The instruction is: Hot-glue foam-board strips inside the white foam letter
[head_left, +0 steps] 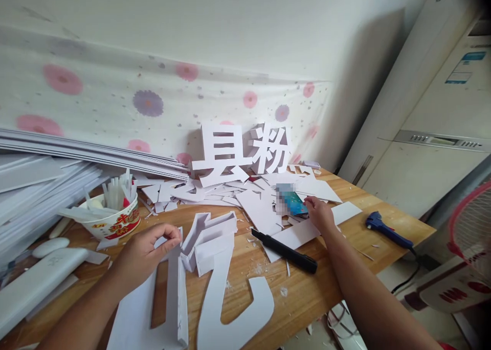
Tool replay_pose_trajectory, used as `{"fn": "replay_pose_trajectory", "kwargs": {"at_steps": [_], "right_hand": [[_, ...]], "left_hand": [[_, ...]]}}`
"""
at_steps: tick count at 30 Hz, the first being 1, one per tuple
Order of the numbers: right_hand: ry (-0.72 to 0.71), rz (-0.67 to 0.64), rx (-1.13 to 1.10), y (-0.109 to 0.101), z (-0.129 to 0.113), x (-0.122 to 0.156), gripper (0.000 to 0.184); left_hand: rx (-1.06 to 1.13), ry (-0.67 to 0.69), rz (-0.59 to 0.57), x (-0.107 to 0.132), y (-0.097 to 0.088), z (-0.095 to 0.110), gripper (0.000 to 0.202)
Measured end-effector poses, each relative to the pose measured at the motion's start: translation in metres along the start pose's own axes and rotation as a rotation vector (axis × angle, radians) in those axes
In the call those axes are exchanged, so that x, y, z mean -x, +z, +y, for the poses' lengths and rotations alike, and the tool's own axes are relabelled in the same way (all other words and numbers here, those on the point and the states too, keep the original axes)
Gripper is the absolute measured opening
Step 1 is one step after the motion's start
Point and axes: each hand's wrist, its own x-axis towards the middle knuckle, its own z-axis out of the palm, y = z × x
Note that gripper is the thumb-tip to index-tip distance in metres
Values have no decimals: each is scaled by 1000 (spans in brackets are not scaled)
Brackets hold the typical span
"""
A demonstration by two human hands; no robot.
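My left hand is closed, thumb and fingers pinched at the top end of a white foam board letter with a raised side wall. Beside it lies another white foam board letter with a curved hook and box-like sides at its top. My right hand reaches to the scrap pile, its fingertips closed on the edge of a blue card, partly blurred out. Just left of my right forearm, a black utility knife rests partly on a long white board strip.
Two finished-looking white block characters stand at the back among foam board scraps. A paper tub holds clear glue sticks. A blue glue gun lies near the right edge, its cord hanging down. A fan stands at right.
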Motion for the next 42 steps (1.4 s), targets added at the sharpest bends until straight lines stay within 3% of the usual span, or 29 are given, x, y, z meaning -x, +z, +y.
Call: {"fn": "replay_pose_trajectory", "kwargs": {"at_steps": [10,17,25,38,42], "right_hand": [[-136,-42,-50,3,-8,10,22],[-231,-150,-282,8,-19,19,26],[3,137,-251,7,12,1,29],[-82,104,-106,8,14,2,27],[-78,110,-89,10,14,2,26]], "left_hand": [[-80,1,57,0,5,6,22],[-126,16,46,-1,4,6,22],[-130,-11,60,-1,4,2,24],[-148,3,90,-4,2,-2,26],[-63,-22,78,2,-3,14,23]]}}
